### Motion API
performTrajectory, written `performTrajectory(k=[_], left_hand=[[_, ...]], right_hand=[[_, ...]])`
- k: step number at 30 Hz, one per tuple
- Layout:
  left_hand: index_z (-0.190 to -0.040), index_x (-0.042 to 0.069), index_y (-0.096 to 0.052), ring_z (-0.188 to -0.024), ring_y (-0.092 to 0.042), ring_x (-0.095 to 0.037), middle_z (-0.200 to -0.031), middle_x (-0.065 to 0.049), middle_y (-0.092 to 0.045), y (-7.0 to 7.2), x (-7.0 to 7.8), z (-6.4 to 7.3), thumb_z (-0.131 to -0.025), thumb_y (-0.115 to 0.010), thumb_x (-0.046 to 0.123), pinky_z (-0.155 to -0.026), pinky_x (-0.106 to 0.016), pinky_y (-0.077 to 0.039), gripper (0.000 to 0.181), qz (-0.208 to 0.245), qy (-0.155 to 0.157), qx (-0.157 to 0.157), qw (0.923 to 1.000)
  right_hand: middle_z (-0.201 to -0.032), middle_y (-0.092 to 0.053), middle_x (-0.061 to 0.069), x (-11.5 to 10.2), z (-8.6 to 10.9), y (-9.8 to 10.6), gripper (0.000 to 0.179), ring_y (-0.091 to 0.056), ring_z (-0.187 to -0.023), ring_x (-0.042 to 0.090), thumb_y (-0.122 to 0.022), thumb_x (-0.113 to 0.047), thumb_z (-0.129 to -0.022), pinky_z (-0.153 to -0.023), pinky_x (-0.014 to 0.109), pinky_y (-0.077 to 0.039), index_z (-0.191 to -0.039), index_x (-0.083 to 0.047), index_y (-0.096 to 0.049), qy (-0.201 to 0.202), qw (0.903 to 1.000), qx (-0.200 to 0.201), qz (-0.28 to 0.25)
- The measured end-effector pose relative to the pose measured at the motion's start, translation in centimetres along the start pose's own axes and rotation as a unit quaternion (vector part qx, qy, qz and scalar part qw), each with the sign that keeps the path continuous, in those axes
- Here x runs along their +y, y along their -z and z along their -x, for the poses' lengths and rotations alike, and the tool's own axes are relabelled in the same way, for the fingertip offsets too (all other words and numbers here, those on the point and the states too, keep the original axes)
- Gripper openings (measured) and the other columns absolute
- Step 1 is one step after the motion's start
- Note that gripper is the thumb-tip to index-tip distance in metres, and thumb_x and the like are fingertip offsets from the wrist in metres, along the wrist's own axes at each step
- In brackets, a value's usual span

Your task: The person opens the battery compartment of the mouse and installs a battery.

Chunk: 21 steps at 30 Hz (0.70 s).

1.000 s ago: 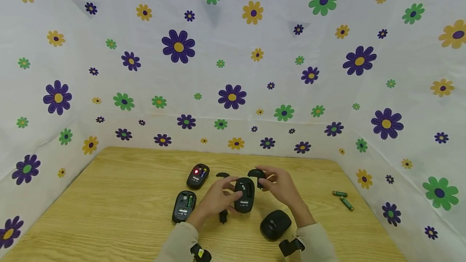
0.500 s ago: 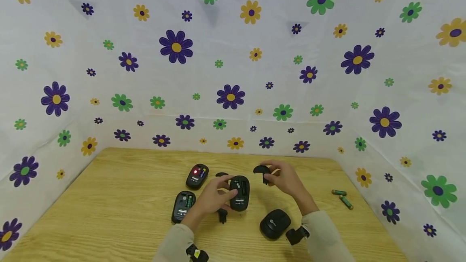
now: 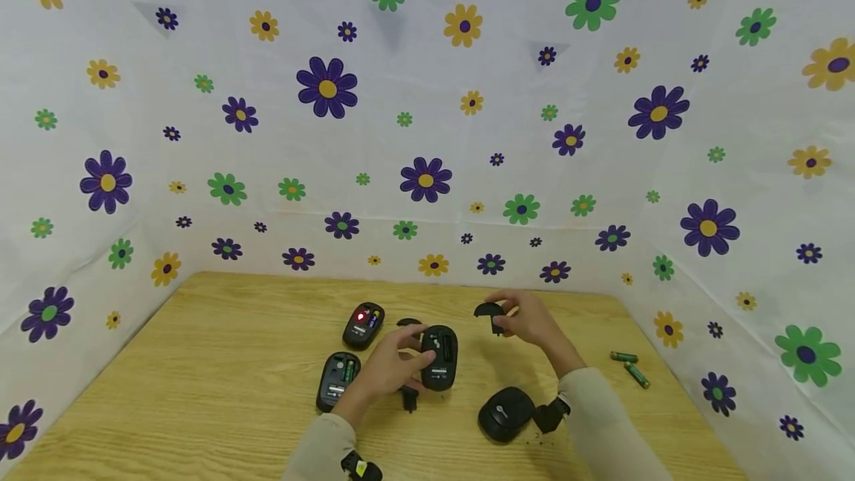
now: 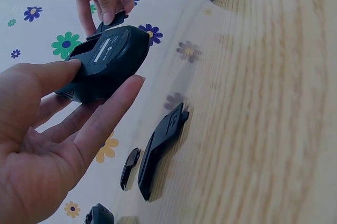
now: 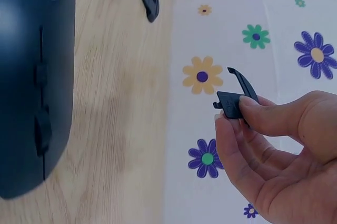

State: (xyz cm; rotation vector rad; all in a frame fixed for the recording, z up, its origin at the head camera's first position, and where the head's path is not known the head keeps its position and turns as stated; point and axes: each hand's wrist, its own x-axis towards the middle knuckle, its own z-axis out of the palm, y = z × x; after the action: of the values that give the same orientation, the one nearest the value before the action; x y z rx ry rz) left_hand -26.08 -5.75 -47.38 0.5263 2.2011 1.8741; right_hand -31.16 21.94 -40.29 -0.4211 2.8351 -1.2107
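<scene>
My left hand (image 3: 390, 368) grips a black computer mouse (image 3: 442, 379) by its sides, raised over the table. Its underside, with a white label and a dark open battery bay, faces the head camera. In the left wrist view the thumb presses on the mouse (image 4: 118, 58) while fingers support it below. To the right, my right hand (image 3: 531, 318) pinches a black battery cover (image 3: 486, 309) between thumb and fingers, apart from the mouse. The right wrist view shows the cover (image 5: 230, 104) with its curved end and flat tongue.
Two upturned mice lie at left, one (image 3: 358, 334) with a red light, the other (image 3: 330, 396) with green batteries inside. Two more covers, one far (image 3: 409, 321) and one near (image 3: 410, 399), lie around my left hand. An upright mouse (image 3: 505, 414) sits front right; green batteries (image 3: 637, 375) lie farther right.
My right hand has moved right and slightly away with the battery cover, widening its gap from the mouse. My left hand has shifted slightly left with the mouse.
</scene>
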Motion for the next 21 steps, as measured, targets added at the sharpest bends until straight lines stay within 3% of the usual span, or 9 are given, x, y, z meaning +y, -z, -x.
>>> performTrajectory(k=[7, 14, 21], left_hand=[[-0.153, 0.005, -0.046, -0.094, -0.075, -0.026, -0.127, -0.028, -0.058, 0.1, -0.2, 0.0, -0.101, -0.068, 0.018, -0.067, -0.044, -0.067, 0.058, 0.007, -0.003, -0.007, 0.9999], [-0.153, 0.009, -0.046, -0.096, -0.074, -0.026, -0.13, -0.026, -0.057, 0.1, -0.2, 0.0, -0.101, -0.068, 0.019, -0.068, -0.043, -0.067, 0.058, 0.008, 0.007, 0.001, 0.9999], [-0.153, 0.009, -0.047, -0.097, -0.074, -0.027, -0.13, -0.026, -0.057, 0.3, -0.2, 0.0, -0.102, -0.067, 0.018, -0.068, -0.042, -0.067, 0.056, 0.007, 0.009, 0.001, 0.9999]], right_hand=[[-0.093, -0.071, 0.021, 0.7, -0.8, 0.3, 0.034, -0.069, -0.065, 0.017, -0.07, 0.005, -0.093, -0.064, 0.033, -0.066, -0.127, 0.002, -0.068, -0.018, 0.9994, -0.012, 0.027], [-0.097, -0.071, 0.025, 1.3, -1.4, 0.5, 0.032, -0.072, -0.072, 0.025, -0.07, 0.006, -0.092, -0.067, 0.037, -0.067, -0.124, 0.005, -0.067, -0.029, 0.9986, -0.031, 0.033], [-0.099, -0.071, 0.026, 2.1, -1.9, 0.7, 0.032, -0.072, -0.074, 0.022, -0.069, 0.008, -0.092, -0.069, 0.038, -0.067, -0.124, 0.006, -0.066, -0.062, 0.9969, -0.043, 0.024]])
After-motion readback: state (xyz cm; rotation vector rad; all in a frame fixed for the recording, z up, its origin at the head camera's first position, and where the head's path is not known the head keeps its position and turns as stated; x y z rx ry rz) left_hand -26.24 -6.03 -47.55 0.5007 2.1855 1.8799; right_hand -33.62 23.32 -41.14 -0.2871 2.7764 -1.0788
